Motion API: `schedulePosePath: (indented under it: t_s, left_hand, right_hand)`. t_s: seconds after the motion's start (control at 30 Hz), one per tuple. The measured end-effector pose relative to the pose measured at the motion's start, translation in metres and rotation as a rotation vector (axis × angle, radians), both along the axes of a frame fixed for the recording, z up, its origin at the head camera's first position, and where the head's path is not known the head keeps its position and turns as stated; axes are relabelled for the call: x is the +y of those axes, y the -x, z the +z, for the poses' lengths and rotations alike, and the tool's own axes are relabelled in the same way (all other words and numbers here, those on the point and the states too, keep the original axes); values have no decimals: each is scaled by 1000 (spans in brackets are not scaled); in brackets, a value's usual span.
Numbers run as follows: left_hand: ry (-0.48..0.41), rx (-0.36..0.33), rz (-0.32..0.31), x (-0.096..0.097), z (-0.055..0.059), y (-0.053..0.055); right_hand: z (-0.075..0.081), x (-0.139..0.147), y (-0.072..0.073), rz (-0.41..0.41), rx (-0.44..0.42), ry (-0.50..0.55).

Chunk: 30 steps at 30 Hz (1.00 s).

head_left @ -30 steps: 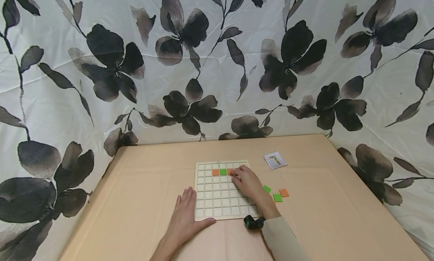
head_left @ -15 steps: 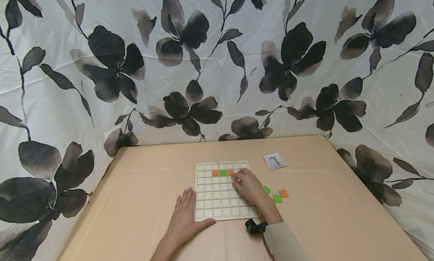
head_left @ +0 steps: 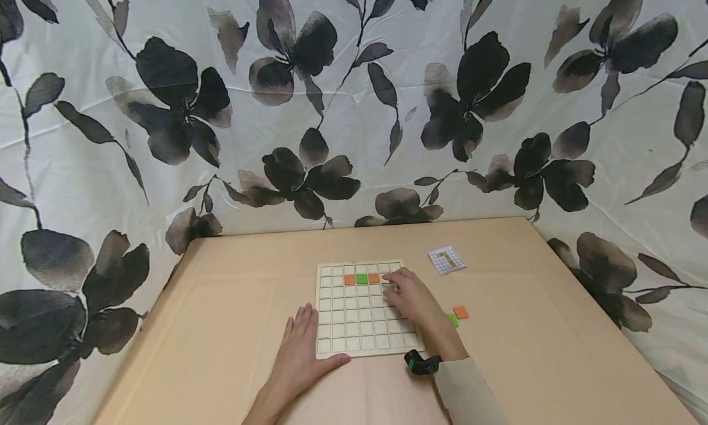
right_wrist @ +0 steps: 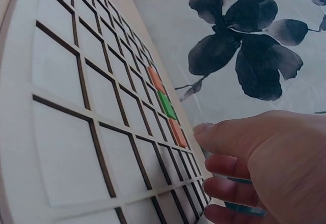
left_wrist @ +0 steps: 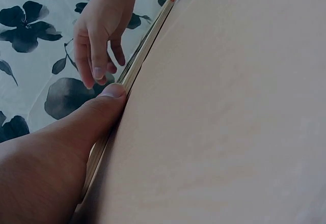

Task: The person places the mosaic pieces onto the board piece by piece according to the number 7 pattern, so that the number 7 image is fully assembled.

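A pale grid board (head_left: 354, 323) lies on the table, with an orange tile (head_left: 350, 280), a green tile (head_left: 362, 279) and a second orange tile (head_left: 373, 278) side by side in a row near its far edge. My left hand (head_left: 298, 354) rests flat along the board's left side, thumb (left_wrist: 113, 90) against the near edge. Over the board's right part hovers my right hand (head_left: 412, 296), fingertips just right of the three tiles. In the right wrist view its fingers (right_wrist: 229, 165) are loosely bent, with nothing seen between them.
Right of the board, a loose green tile (head_left: 453, 320) lies partly behind the right forearm, beside a loose orange tile (head_left: 461, 312). A small card (head_left: 447, 260) with a printed grid sits farther back. Floral cloth (head_left: 387, 124) hangs behind the table (head_left: 553, 351).
My right hand has drawn slightly right, away from the right-hand orange tile, which now shows fully. Its forearm now covers one loose green tile. The left hand has stayed in place.
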<state>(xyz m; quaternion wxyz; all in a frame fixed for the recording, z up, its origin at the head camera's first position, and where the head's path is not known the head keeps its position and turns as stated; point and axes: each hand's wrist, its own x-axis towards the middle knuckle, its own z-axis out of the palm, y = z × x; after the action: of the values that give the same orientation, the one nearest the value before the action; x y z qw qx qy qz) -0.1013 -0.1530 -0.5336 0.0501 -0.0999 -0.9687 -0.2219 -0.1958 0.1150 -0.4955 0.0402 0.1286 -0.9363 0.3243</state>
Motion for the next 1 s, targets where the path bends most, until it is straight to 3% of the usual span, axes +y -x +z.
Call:
schedulePosePath:
  t_s: [0.53,1.0]
  left_hand:
    - [2,3,-10,-3,1,-2]
    - [6,3,-12,-3,-1,-2]
  right_hand:
    - [5,25,-1,-91,-41,51]
    - [9,46,1,-95,-48,63]
